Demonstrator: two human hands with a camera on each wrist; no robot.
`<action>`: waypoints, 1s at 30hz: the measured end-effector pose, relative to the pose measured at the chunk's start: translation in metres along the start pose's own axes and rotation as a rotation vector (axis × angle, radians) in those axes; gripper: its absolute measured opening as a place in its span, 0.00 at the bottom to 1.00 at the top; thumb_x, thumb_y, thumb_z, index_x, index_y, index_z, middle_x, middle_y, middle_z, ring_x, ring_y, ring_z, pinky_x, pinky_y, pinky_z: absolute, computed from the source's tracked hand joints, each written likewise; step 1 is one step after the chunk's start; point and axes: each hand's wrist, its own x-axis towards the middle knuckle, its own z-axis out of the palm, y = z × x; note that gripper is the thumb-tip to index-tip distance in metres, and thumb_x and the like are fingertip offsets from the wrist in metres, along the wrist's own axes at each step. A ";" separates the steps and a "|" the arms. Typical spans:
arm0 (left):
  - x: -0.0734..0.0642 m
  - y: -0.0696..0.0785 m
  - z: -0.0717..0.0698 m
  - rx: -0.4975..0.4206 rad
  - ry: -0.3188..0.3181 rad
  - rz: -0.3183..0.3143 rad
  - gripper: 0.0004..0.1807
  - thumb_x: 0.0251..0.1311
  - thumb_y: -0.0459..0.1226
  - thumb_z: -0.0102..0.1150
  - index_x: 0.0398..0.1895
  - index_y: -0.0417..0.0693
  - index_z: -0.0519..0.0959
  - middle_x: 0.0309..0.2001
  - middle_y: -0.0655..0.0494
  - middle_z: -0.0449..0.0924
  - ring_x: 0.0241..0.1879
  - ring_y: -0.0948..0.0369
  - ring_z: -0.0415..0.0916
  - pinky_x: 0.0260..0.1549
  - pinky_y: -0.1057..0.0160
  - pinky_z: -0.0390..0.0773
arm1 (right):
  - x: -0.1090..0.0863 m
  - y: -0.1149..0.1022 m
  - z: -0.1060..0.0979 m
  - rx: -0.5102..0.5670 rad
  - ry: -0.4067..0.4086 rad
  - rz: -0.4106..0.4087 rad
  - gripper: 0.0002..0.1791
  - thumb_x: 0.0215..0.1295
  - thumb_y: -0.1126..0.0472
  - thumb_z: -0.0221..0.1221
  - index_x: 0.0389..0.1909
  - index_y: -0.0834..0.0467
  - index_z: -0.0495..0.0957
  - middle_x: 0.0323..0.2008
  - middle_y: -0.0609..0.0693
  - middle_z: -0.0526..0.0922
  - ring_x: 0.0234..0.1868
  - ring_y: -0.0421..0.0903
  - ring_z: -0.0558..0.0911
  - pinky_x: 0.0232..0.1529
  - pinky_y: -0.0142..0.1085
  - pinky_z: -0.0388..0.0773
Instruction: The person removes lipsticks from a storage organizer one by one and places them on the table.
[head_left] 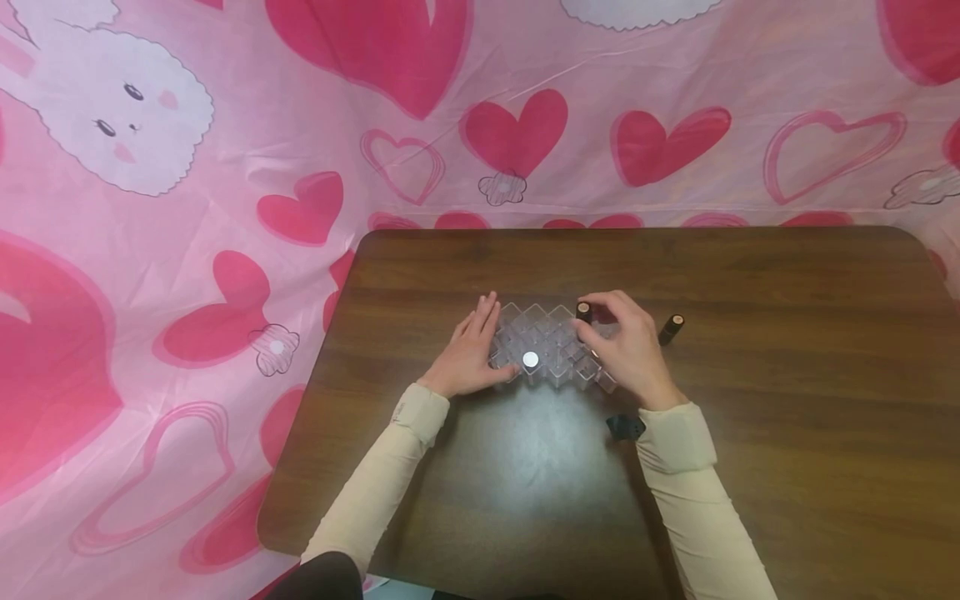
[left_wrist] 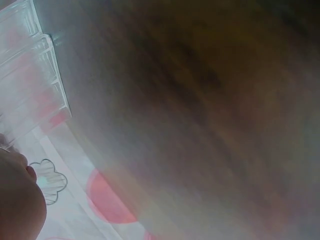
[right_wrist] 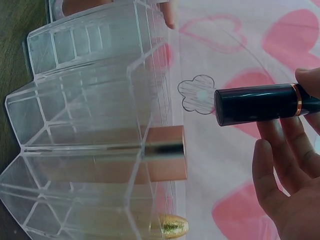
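Note:
Between finger and thumb, my right hand (head_left: pixel 630 346) pinches a black lipstick tube (right_wrist: pixel 255 105) with a thin gold ring. The tube is held above the right part of a clear plastic organizer (head_left: pixel 536 321) with diamond-shaped compartments. My left hand (head_left: pixel 472 354) rests against the organizer's left side, fingers extended and thumb by the front edge. A pinkish-gold tube (right_wrist: pixel 167 170) and a tube with a gold rounded tip (right_wrist: pixel 176 226) sit in compartments in the right wrist view. One compartment holds a piece with a bright round top (head_left: pixel 530 359).
Another black lipstick tube (head_left: pixel 672 328) is on the brown table (head_left: pixel 810 375), right of my right hand. A small dark object (head_left: pixel 626 427) lies near the right cuff. Pink heart-patterned cloth (head_left: pixel 405 75) hangs behind the table and at its left.

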 end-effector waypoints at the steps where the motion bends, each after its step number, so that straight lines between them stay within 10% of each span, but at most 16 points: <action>1: 0.000 0.000 0.000 0.007 -0.003 -0.002 0.59 0.42 0.70 0.43 0.70 0.46 0.37 0.71 0.58 0.24 0.69 0.63 0.22 0.67 0.58 0.41 | 0.000 0.000 -0.001 -0.005 0.000 0.006 0.17 0.48 0.62 0.65 0.42 0.55 0.77 0.35 0.47 0.77 0.37 0.41 0.75 0.37 0.37 0.75; 30: 0.005 0.008 -0.005 0.289 -0.010 0.076 0.59 0.42 0.69 0.43 0.70 0.44 0.34 0.71 0.53 0.24 0.70 0.59 0.24 0.67 0.62 0.32 | -0.007 0.017 -0.037 -0.025 0.140 0.029 0.17 0.48 0.61 0.65 0.42 0.56 0.78 0.35 0.47 0.78 0.32 0.41 0.75 0.28 0.23 0.67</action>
